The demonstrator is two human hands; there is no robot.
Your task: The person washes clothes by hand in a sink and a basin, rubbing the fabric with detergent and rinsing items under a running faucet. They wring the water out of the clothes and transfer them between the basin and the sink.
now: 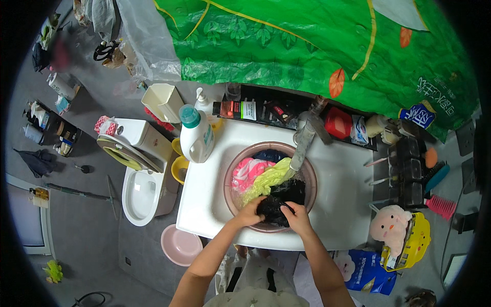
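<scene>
A round plastic basin (229, 184) with water in it stands in the white washbasin (337, 192). Both my hands are at the basin's near side, gripping a wet black cloth (273, 209). My left hand (250, 213) holds its left edge, and my right hand (297, 218) pinches a fold on the right. Beyond them lie a yellow-green cloth (268, 179), a pink-and-white cloth (249, 172) and a dark blue cloth (270, 155). Above the basin, the faucet (301, 151) reaches over the cloths, and water appears to run from its spout.
A white detergent bottle (197, 140) with a teal cap stands on the washbasin's left corner. Behind the faucet runs a black shelf (264, 111) of toiletries. The toilet (144, 192) and a pink basin (181, 245) are at left. A yellow basket (416, 241) hangs at right.
</scene>
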